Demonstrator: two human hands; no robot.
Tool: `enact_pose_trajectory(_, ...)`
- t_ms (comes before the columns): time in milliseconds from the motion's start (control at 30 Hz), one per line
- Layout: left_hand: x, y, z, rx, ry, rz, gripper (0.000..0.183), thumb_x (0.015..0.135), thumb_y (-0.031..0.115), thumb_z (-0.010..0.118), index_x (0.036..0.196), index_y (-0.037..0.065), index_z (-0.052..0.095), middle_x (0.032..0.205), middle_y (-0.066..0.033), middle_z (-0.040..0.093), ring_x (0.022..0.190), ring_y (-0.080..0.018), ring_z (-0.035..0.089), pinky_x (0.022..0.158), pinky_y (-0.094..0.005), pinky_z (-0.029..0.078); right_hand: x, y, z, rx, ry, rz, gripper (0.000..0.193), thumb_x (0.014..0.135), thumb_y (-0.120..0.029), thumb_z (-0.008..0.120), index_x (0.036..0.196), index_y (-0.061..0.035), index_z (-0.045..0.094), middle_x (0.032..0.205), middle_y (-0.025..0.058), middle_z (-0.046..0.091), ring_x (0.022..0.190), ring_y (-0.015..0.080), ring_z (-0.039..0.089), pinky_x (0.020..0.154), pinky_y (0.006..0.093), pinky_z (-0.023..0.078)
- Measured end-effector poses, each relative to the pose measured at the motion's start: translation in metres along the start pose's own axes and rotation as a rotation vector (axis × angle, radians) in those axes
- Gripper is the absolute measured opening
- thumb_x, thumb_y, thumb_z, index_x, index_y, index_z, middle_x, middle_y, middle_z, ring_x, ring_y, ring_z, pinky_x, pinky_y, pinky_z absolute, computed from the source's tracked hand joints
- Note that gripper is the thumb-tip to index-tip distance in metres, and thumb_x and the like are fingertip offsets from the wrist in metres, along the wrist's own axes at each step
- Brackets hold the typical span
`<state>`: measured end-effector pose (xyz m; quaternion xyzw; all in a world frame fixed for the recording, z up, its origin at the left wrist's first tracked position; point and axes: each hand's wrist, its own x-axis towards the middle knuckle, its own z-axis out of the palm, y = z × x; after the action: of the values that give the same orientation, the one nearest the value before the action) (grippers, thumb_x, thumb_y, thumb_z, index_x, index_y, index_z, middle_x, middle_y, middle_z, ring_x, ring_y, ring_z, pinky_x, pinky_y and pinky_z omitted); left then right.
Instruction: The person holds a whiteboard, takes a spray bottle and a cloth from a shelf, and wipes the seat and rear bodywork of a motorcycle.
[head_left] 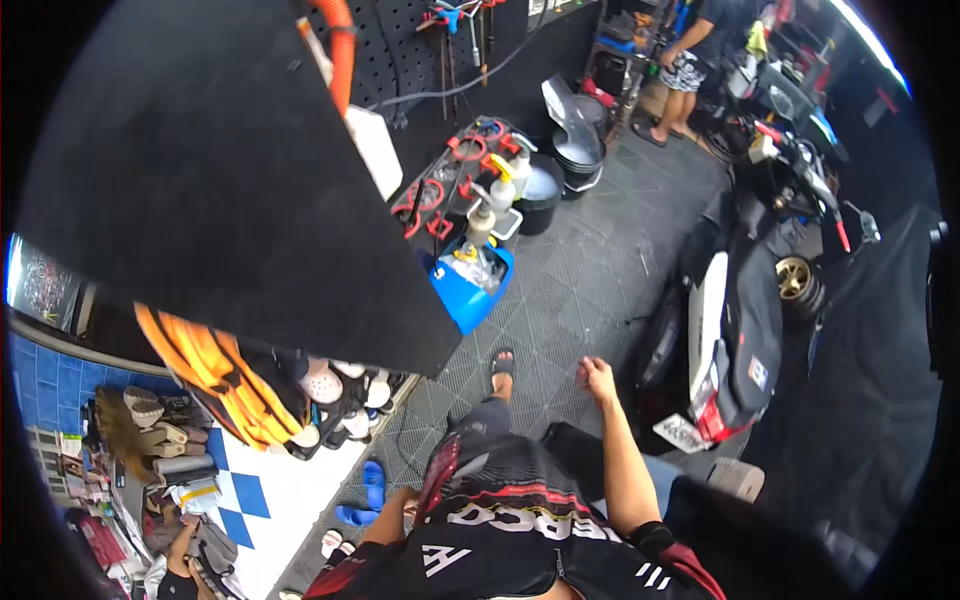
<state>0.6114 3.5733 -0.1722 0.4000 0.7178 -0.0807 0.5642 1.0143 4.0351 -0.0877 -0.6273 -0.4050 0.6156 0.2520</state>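
My right hand (597, 380) hangs out in front of me over the dark tiled floor, to the left of a parked black, white and red motorcycle (757, 330). Its fingers are loosely bent and somewhat apart, with nothing seen in them. My left arm is lowered at my side, and my left hand (405, 502) shows only in part beside my shirt. Its fingers are hidden, so I cannot make out what it does. Near that hand a pair of blue clogs (372, 490) lies on the floor. My foot in a dark sandal (502, 369) is stepped forward.
A large black panel (250, 200) fills the upper left. Past its corner stand a blue bin (470, 300), a red-and-black rack (440, 185) with spray bottles, and black buckets (540, 190). Shoes (350, 400) sit on a rack at left. Another person (690, 75) stands far back.
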Motion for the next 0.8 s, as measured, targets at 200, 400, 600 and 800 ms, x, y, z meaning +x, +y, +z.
enact_pose_trajectory(200, 0.114, 0.139, -0.138, -0.182, 0.242, 0.055, 0.029, 0.100, 0.031, 0.059, 0.100, 0.004, 0.069, 0.083, -0.0097, 0.072, 0.068, -0.0186, 0.066, 0.058, -0.0314, 0.051, 0.112, -0.067, 0.063, -0.843, -0.427, -0.041, 0.034, 0.097, -0.033, 0.064, 0.111, -0.0023, 0.069, 0.088, 0.0109, 0.073, 0.078, 0.0215, 0.070, 0.069, 0.0367, 0.055)
enact_pose_trajectory(400, 0.168, 0.389, -0.362, -0.926, 0.702, 0.222, 0.028, 0.102, 0.032, 0.060, 0.109, 0.006, 0.068, 0.087, -0.0035, 0.072, 0.068, -0.0098, 0.065, 0.056, -0.0254, 0.048, 0.289, -0.167, 0.080, -0.731, -0.860, -0.200, 0.028, 0.091, -0.025, 0.068, 0.110, -0.0044, 0.073, 0.098, 0.0105, 0.076, 0.092, 0.0217, 0.071, 0.088, 0.0355, 0.055)
enact_pose_trajectory(600, 0.198, 0.446, -0.288, -1.162, 1.118, -0.063, 0.027, 0.090, 0.018, 0.070, 0.113, 0.003, 0.069, 0.088, -0.0102, 0.075, 0.078, -0.0197, 0.072, 0.075, -0.0330, 0.057, 0.433, -0.253, 0.041, -1.117, -1.011, -0.037, 0.022, 0.089, -0.012, 0.067, 0.106, -0.0003, 0.075, 0.093, 0.0109, 0.077, 0.083, 0.0194, 0.072, 0.072, 0.0345, 0.057)
enact_pose_trajectory(800, 0.193, 0.525, -0.045, -1.421, 0.942, -0.796, 0.058, 0.069, 0.003, 0.080, 0.125, 0.009, 0.066, 0.098, -0.0104, 0.073, 0.094, -0.0256, 0.071, 0.082, -0.0369, 0.058, 0.601, -0.326, -0.007, -1.159, -0.933, -0.078, 0.024, 0.087, -0.015, 0.070, 0.104, 0.0012, 0.071, 0.087, 0.0130, 0.074, 0.065, 0.0208, 0.069, 0.051, 0.0295, 0.051)
